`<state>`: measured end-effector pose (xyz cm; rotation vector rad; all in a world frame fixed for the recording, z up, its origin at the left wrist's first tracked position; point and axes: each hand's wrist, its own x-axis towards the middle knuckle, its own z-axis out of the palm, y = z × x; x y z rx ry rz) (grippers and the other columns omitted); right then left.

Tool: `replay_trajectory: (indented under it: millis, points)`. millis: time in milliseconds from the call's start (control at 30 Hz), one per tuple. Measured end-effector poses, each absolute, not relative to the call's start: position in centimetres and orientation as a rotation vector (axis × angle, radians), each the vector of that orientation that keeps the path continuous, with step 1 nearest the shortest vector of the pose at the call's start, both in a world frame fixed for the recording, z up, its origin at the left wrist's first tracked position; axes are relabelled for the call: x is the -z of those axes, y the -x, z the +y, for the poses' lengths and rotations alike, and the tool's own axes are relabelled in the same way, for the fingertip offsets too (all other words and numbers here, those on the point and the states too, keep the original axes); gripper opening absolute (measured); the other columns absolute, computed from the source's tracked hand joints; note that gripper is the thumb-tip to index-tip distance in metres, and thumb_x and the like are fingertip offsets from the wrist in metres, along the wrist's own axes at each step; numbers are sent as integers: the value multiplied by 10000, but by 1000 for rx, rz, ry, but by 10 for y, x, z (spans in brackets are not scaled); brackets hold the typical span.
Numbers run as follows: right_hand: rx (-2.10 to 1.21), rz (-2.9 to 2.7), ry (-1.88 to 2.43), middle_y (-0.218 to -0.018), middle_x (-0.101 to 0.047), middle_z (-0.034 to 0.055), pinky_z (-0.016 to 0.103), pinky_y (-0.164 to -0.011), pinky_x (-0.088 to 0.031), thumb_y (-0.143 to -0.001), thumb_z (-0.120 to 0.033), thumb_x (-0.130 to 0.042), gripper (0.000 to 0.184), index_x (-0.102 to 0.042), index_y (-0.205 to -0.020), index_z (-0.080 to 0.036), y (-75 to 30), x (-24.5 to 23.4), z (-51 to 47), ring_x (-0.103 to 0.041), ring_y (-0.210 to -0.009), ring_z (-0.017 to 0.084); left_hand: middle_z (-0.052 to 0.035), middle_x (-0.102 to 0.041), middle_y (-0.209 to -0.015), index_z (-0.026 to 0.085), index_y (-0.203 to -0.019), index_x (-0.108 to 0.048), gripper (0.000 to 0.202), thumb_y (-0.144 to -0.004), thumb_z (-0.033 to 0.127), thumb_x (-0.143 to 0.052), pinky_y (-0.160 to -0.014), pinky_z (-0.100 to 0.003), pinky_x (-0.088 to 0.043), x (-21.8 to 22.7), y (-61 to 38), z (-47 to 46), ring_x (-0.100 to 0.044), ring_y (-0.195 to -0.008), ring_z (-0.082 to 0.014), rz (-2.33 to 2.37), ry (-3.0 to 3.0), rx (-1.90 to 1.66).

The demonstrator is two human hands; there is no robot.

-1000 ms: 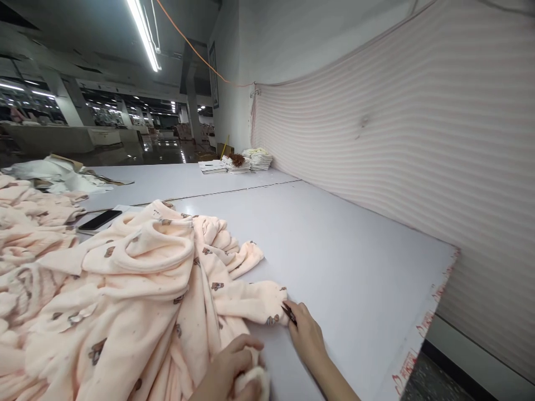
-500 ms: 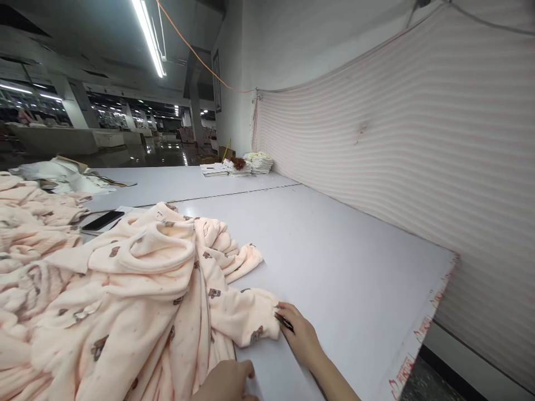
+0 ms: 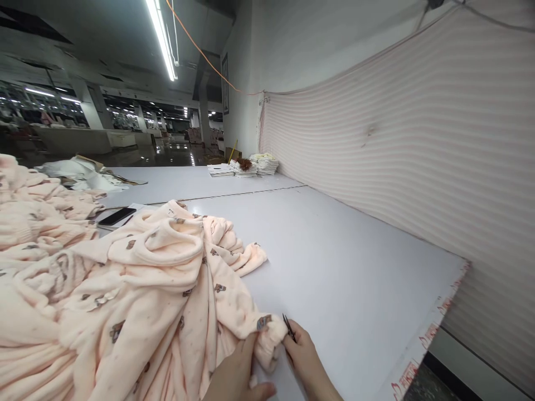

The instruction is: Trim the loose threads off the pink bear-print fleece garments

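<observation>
A peach fleece garment (image 3: 159,284) printed with small brown bears lies crumpled on the white table (image 3: 343,262). At the bottom of the view my left hand (image 3: 238,376) pinches the garment's cuff end (image 3: 271,334), bunching it up. My right hand (image 3: 303,356) sits just right of that cuff, closed round small dark thread snips (image 3: 288,327) whose tips touch the cuff edge.
More peach fleece pieces are heaped at the left (image 3: 37,211). A black phone (image 3: 117,216) lies behind the garment. Folded stacks (image 3: 251,164) sit at the table's far end by a striped fabric wall (image 3: 418,145). The table's corner edge (image 3: 443,306) is at right.
My left hand has come up from the frame's bottom and gathered the cuff, which was lying flat. My right hand with the snips has shifted slightly toward me, staying at the cuff.
</observation>
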<state>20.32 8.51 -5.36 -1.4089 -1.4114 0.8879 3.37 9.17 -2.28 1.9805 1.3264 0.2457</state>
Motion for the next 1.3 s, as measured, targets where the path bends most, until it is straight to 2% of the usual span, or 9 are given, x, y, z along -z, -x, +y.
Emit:
replay_trajectory:
  millis: [100, 200, 300, 433, 567, 967, 1133, 1233, 1300]
  points:
    - [-945, -1343, 1378, -824, -700, 43, 287, -715, -526, -884, -291, -451, 240, -637, -957, -157, -193, 46, 73, -661, -815, 200, -117, -557, -1260, 188, -1306, -433, 581, -741, 285, -530, -869, -310, -456, 30, -40, 87, -591, -1071, -243, 1286, -1961, -569]
    - [-873, -1332, 1467, -850, -682, 20, 273, -737, -508, -838, -248, -525, 123, -593, -930, -201, -199, 36, 59, -650, -821, 189, -110, -556, -1170, 209, -1234, -510, 430, -836, 237, -349, -806, -293, -482, 39, -40, 86, -613, -987, -209, 1232, -1995, -752]
    - [-568, -1498, 1617, -901, -648, 10, 255, -720, -512, -785, -220, -578, 155, -598, -938, -237, -212, 23, 46, -650, -808, 177, -108, -554, -1065, 196, -1185, -536, 404, -834, 228, -339, -703, -298, -501, 47, -36, 85, -627, -828, -204, 1256, -2008, -782]
    - [-188, -1760, 1615, -948, -631, 25, 228, -584, -530, -862, -282, -503, 250, -616, -1085, -279, -222, 9, 34, -662, -710, 160, -97, -556, -1059, 213, -1193, -533, 384, -850, 241, -361, -739, -299, -506, 53, -34, 84, -623, -881, -209, 1207, -1979, -860]
    - [6, -1941, 1646, -1000, -660, 43, 253, -615, -534, -882, -269, -497, 281, -611, -1138, -277, -218, 6, 32, -668, -717, 176, -87, -566, -1078, 227, -1188, -546, 389, -833, 220, -385, -746, -292, -509, 52, -35, 83, -626, -894, -210, 1218, -1968, -895]
    - [-108, -1854, 1754, -960, -650, 34, 254, -633, -514, -944, -274, -395, 261, -627, -1063, -274, -214, 9, 35, -658, -726, 168, -98, -499, -1152, 247, -1200, -544, 385, -841, 219, -411, -826, -351, -507, 48, -34, 82, -571, -1015, -232, 1220, -1960, -929]
    - [-260, -1601, 1745, -943, -618, 10, 250, -663, -517, -808, -331, -598, 321, -561, -1124, -287, -206, 32, 34, -654, -790, 180, -124, -521, -1229, 235, -1093, -627, 299, -825, 230, -494, -921, -387, -459, 46, -32, 81, -537, -1086, -279, 1252, -2116, -1067]
    - [-294, -1502, 1758, -835, -590, -3, 250, -631, -484, -850, -307, -513, 128, -590, -942, -263, -198, 42, 41, -624, -714, 167, -140, -559, -1227, 197, -1158, -596, 346, -832, 205, -478, -971, -391, -421, 51, -32, 80, -526, -1116, -278, 1175, -2060, -1183]
    - [-300, -1453, 1737, -795, -566, 0, 257, -633, -459, -888, -306, -442, 151, -573, -853, -240, -195, 43, 49, -597, -689, 166, -134, -607, -1173, 191, -1278, -506, 425, -859, 252, -464, -944, -378, -430, 52, -32, 80, -563, -1055, -266, 1114, -1923, -1173]
